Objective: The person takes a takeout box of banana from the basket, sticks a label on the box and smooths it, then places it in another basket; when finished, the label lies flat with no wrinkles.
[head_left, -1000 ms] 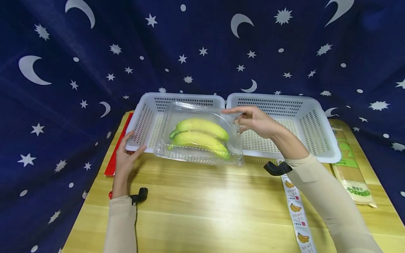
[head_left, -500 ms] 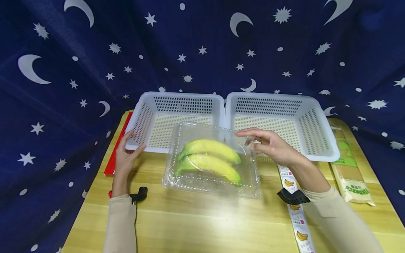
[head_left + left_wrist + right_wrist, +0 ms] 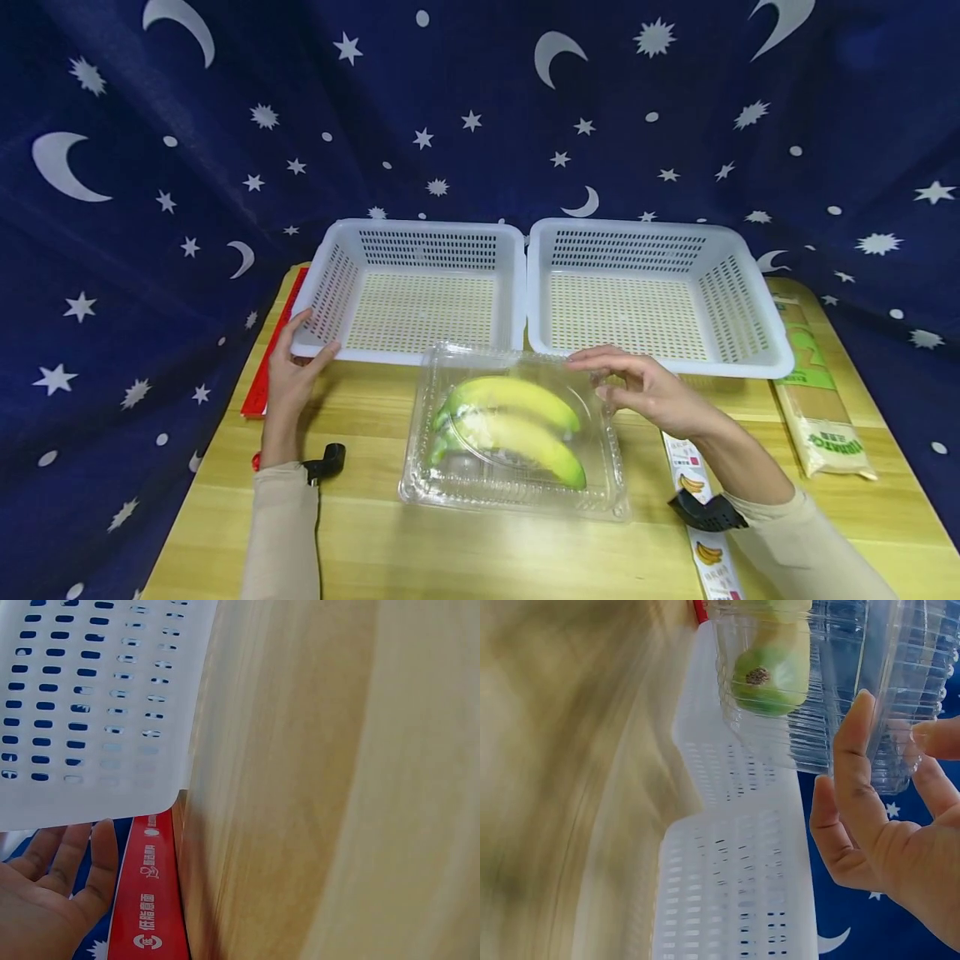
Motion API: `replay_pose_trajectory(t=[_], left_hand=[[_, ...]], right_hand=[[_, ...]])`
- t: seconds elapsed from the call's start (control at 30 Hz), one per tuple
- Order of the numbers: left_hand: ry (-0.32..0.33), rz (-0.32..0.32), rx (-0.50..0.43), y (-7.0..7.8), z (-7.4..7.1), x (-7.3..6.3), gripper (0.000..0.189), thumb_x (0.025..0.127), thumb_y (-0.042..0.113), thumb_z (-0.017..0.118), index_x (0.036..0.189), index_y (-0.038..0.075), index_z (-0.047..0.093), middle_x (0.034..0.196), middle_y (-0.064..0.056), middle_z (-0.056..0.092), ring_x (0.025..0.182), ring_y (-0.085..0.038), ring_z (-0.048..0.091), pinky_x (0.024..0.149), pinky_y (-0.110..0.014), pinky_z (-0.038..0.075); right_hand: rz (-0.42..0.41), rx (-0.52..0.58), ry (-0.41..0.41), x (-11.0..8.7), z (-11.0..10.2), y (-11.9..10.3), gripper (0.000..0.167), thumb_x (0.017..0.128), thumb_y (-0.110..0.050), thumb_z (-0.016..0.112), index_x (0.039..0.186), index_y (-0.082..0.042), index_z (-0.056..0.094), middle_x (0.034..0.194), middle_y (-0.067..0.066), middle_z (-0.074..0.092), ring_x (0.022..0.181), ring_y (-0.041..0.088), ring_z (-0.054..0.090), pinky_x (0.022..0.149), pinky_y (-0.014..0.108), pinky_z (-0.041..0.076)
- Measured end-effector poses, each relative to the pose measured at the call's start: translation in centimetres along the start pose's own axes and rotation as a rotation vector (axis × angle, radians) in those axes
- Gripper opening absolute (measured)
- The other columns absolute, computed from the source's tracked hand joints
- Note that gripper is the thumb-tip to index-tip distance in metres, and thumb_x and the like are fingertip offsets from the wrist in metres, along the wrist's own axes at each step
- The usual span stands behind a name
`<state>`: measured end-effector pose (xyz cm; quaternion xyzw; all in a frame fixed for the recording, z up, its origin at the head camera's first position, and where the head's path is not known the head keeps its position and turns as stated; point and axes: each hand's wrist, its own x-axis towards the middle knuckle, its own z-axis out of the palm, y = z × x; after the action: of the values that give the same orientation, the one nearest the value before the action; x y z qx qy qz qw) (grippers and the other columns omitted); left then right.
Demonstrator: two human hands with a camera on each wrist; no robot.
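Observation:
My right hand pinches the right edge of a clear plastic clamshell box, lid closed, in front of the baskets. Two bananas, yellow with green ends, lie inside it. In the right wrist view, thumb and fingers meet the box's ribbed side, and the green end of a banana shows through. My left hand touches the front left corner of the left white basket, its fingers loosely extended. The left wrist view has those fingertips right at the basket's rim.
A right white basket stands beside the left one. A red packet lies at the left edge of the wooden table. On the right lie a strip of banana labels and a noodle packet. A star-patterned curtain hangs behind.
The box with the bananas has come from over the left basket toward the front and slightly right, held by my right hand. My left hand has stayed at the basket corner.

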<state>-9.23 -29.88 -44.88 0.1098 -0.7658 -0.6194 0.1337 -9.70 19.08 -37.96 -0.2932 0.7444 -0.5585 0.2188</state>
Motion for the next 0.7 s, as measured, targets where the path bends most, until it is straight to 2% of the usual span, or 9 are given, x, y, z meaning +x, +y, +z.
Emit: replay_pose_trajectory(t=[0.1,0.2,0.37,0.47,0.6,0.7], left_hand=[[0.002,-0.005,0.009,0.9,0.2,-0.4,0.070,0.085,0.000,0.072,0.147,0.012,0.043,0.147,-0.016,0.044,0.121,-0.032,0.049,0.080,-0.008,0.047],[0.008,-0.008,0.015,0.8,0.2,-0.4,0.070,0.084,0.001,0.073,0.147,0.013,0.043,0.147,-0.016,0.044,0.120,-0.032,0.049,0.079,-0.008,0.047],[0.018,-0.010,0.025,-0.9,-0.2,0.5,0.072,0.084,0.003,0.074,0.147,0.018,0.044,0.148,-0.011,0.043,0.120,-0.028,0.049,0.080,-0.008,0.047],[0.021,-0.002,0.038,-1.8,-0.4,0.8,0.072,0.084,0.006,0.076,0.147,0.022,0.044,0.148,-0.008,0.044,0.119,-0.025,0.049,0.079,-0.009,0.047],[0.026,0.005,0.045,-2.1,-0.4,0.9,0.072,0.084,0.008,0.076,0.146,0.024,0.045,0.147,-0.007,0.046,0.116,-0.022,0.050,0.076,-0.010,0.048],[0.027,0.006,0.039,-2.1,-0.4,0.8,0.072,0.084,0.008,0.076,0.146,0.024,0.046,0.146,-0.007,0.046,0.116,-0.022,0.051,0.074,-0.010,0.048]], right_hand=[[0.005,-0.006,-0.009,-0.2,0.2,0.2,0.044,0.092,0.007,0.052,0.135,-0.001,0.055,0.144,0.021,0.040,0.116,0.014,0.050,0.072,0.035,0.058],[0.011,0.000,-0.017,-0.3,0.5,0.5,0.047,0.089,0.009,0.052,0.135,-0.001,0.055,0.144,0.021,0.040,0.113,0.017,0.052,0.072,0.034,0.058],[0.015,-0.017,-0.007,-0.5,1.1,1.3,0.044,0.090,0.007,0.055,0.133,-0.005,0.058,0.143,0.021,0.043,0.106,0.019,0.052,0.069,0.030,0.055],[0.005,-0.055,0.013,-0.6,1.4,1.8,0.044,0.090,0.006,0.057,0.131,-0.008,0.060,0.143,0.019,0.046,0.115,0.013,0.051,0.076,0.030,0.053],[0.001,-0.096,0.033,-0.6,1.8,2.3,0.043,0.090,0.004,0.059,0.130,-0.010,0.062,0.142,0.020,0.048,0.126,0.001,0.045,0.095,0.044,0.047],[0.007,-0.106,0.042,-0.6,2.0,2.7,0.043,0.089,0.005,0.059,0.129,-0.011,0.062,0.141,0.021,0.049,0.125,-0.001,0.045,0.098,0.053,0.043]])
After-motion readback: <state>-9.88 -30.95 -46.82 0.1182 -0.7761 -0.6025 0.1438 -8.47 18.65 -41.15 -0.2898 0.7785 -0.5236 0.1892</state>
